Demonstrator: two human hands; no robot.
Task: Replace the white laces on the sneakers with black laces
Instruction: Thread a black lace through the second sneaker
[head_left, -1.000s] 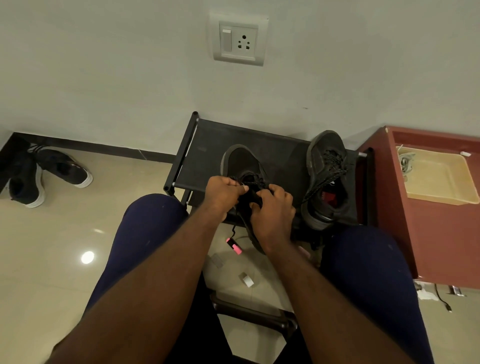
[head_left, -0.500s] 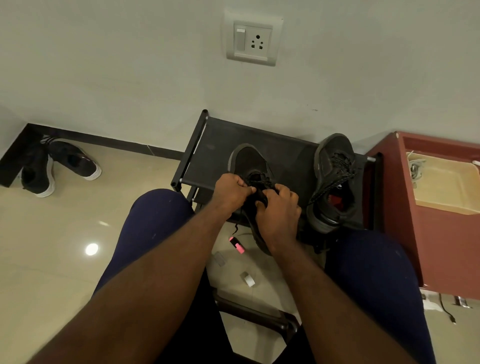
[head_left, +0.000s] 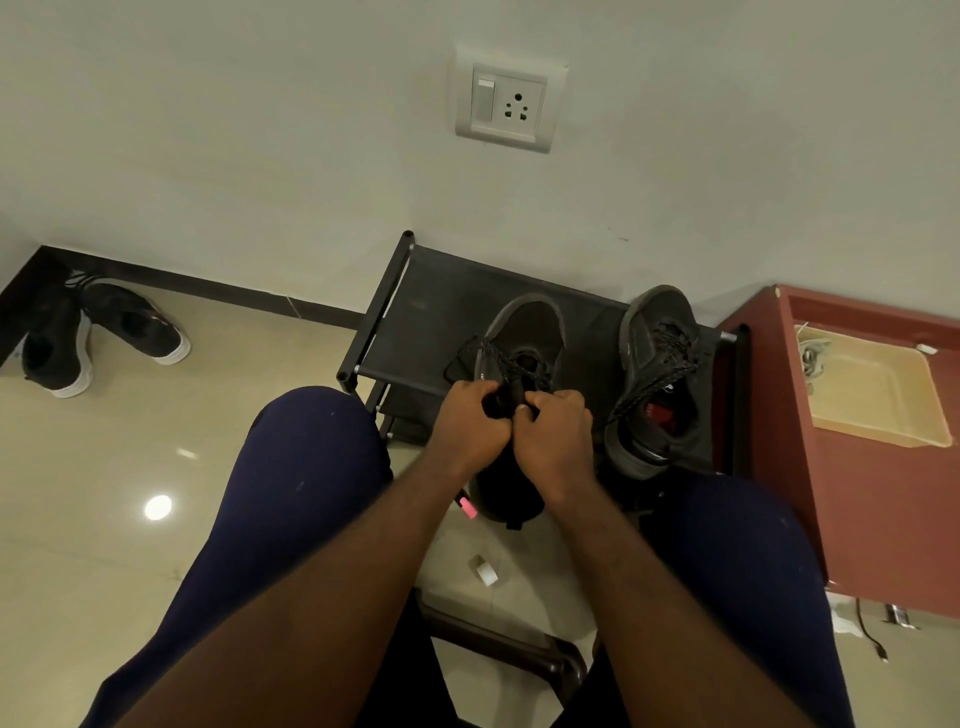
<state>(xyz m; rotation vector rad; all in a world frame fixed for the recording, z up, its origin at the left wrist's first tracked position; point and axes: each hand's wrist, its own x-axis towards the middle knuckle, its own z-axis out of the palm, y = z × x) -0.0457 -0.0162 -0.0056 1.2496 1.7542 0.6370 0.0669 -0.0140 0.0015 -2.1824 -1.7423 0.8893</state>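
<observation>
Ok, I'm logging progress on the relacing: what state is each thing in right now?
Middle sneaker: on the rack, black lace partly threaded, being worked on.
Left hand: pinches the black lace.
Right hand: pinches the black lace too.
Right sneaker: laced in black, untouched.
Tray: holds a whitish lace bundle.
Spare shoes: on the floor, untouched.
Wall switch: position unclear.

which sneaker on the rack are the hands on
The left sneaker: the left hand and right hand pinch its black laces. The right sneaker beside it is untouched.
</observation>
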